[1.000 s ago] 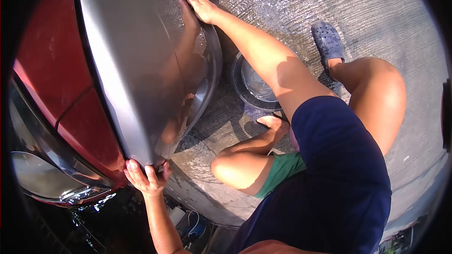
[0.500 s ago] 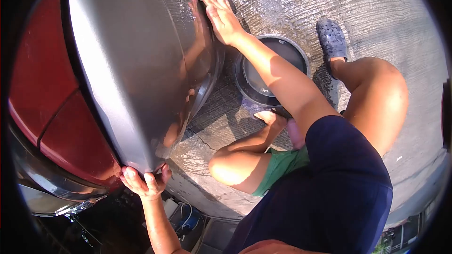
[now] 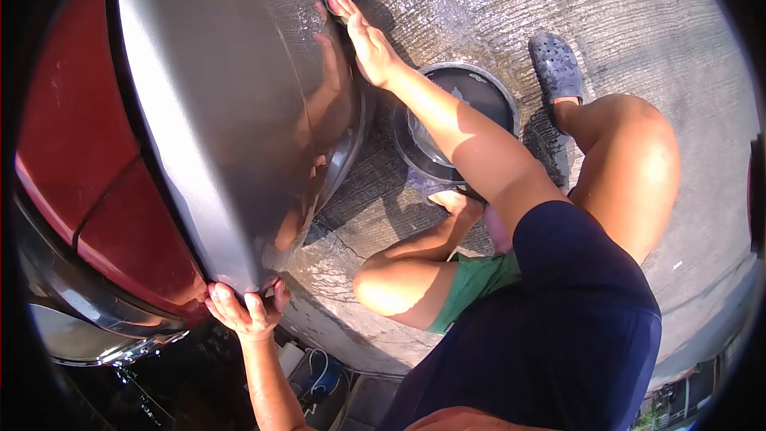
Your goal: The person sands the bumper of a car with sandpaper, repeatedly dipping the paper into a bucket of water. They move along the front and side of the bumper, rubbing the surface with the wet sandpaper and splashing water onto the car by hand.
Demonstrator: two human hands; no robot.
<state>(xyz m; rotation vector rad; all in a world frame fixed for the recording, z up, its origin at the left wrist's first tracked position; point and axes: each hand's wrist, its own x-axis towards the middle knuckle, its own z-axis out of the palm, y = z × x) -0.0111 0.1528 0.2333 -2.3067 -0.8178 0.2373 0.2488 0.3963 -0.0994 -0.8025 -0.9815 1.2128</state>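
Observation:
A wet, glossy grey car bumper (image 3: 215,88) curves down the left side and reflects my arms. My left hand (image 3: 247,307) has its fingers and thumb bent around the bumper's lower end, close to the red body panel (image 3: 136,239). Along the bumper's far edge, my right hand (image 3: 367,44) lies with fingers stretched out, its fingertips touching the rim. Its palm side is hidden from me. Below my right forearm, a round dark bucket (image 3: 479,96) holds water with pale suds.
Wet grooved concrete (image 3: 447,0) surrounds the bucket. My bent legs (image 3: 630,168) and a grey perforated clog (image 3: 556,68) are on the right. Near the bottom, a blue object with a white cord (image 3: 321,373) sits in shadow beside the car.
My right hand has shifted slightly down and left along the bumper rim, its fingers closer together. My left hand stays at the lower end.

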